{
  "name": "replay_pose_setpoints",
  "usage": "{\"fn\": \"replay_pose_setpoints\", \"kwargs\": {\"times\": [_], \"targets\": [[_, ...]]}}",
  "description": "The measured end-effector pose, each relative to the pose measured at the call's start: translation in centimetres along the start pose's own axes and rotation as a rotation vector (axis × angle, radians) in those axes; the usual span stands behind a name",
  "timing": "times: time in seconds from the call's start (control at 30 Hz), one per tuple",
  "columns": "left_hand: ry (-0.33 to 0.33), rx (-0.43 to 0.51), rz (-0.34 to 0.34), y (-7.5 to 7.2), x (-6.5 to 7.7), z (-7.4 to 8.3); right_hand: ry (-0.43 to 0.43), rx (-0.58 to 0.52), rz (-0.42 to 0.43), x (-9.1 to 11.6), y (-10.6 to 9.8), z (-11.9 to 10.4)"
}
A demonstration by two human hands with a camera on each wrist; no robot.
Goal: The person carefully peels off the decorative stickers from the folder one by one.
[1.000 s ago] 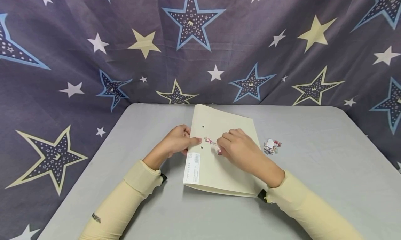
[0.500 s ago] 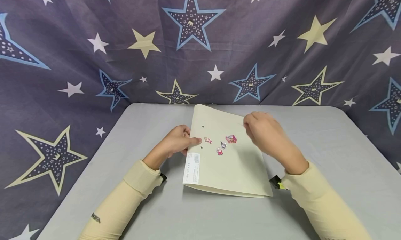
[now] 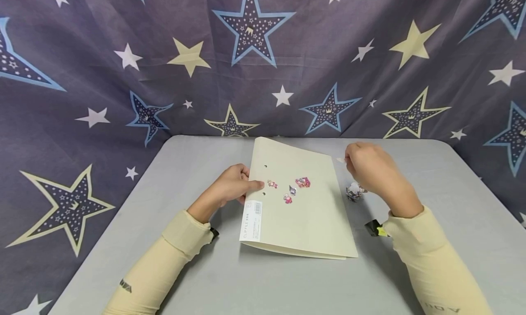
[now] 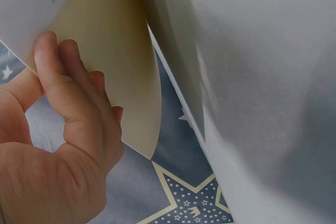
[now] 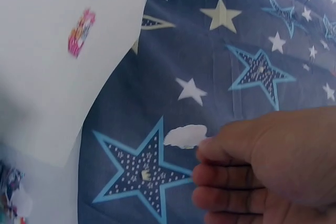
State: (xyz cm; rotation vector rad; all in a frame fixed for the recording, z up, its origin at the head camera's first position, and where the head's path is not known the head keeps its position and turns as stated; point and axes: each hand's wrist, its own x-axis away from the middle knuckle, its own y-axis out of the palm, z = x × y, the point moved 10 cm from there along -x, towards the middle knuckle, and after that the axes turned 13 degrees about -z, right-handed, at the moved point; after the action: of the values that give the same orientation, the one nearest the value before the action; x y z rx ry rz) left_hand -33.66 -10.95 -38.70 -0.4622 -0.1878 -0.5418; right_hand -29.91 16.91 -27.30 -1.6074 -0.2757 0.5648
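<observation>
Holding the folder (image 3: 308, 228): the left hand (image 3: 227, 187) grips its spine edge, thumb laid on the front, fingers curved behind; no other thing shows in that grasp
Folder's place: on the grey table (image 3: 222, 283), between the hands; a printed label (image 3: 251, 221) runs along its near left side; the near edge gapes slightly
Folder's front: a pink sticker (image 3: 302, 182) sits farthest right; a dark sticker (image 3: 292, 191) is just beside it; a red-and-pink sticker (image 3: 288, 199) lies nearest the person; a small sticker (image 3: 272, 184) is near the left thumb
White piece (image 5: 186, 136): pinched at one end by the right hand (image 3: 374, 169), thumb closed to fingertip, other fingers curled alongside; held in the air off the folder's right edge; sticker back or peeled backing, I cannot tell
Loose pile (image 3: 353, 196): on the table just beside the folder, near the right hand
Step in hand: seemingly decorating the front, at a point between the pile and the next placement
Next move calls for: if a sticker, a bare patch and a flat press; if backing, a release clear of the pile; either way, a steady left grip
</observation>
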Motion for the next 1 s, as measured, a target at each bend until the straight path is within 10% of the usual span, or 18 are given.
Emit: {"fn": "replay_pose_setpoints", "kwargs": {"times": [0.6, 1.0], "targets": [[0.0, 0.011, 0.0, 0.0, 0.0, -0.1, 0.2, -0.072, -0.37, 0.4, 4.1, 6.3], [-0.011, 0.0, 0.002, 0.0, -0.2, -0.2, 0.216, -0.092, -0.387, 0.3, 4.8, 6.4]]}}
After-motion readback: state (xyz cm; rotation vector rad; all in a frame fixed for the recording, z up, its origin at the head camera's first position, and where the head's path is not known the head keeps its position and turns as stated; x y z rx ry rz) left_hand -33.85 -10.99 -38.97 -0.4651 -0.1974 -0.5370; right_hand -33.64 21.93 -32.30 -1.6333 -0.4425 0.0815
